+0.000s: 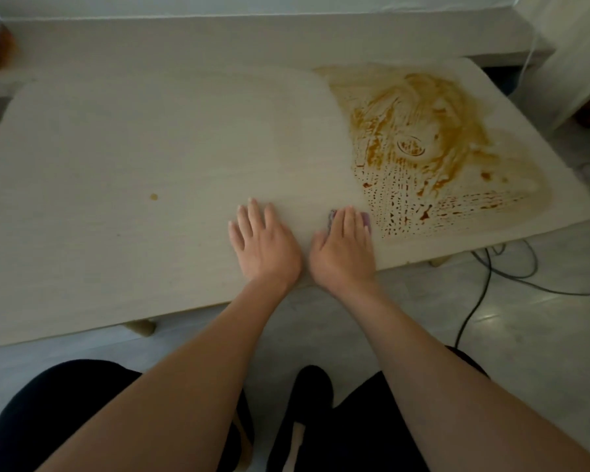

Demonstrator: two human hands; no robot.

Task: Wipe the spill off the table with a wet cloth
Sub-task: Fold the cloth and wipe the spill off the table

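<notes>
Your right hand [343, 247] lies flat, fingers straight, pressing a purple cloth [365, 219] onto the counter [133, 158]; only the cloth's edges show past your fingertips. The cloth sits just at the near left edge of the spill [426, 148]. The spill is brown-orange, smeared in streaks and beaded droplets. Your left hand [263, 241] rests left of the spill, palm down on the counter, fingers spread and straight, holding nothing, close beside your right hand. A small brown drop [154, 196] sits well left of the spill. Dark cables [484, 277] lie on the floor below the spill's side.
</notes>
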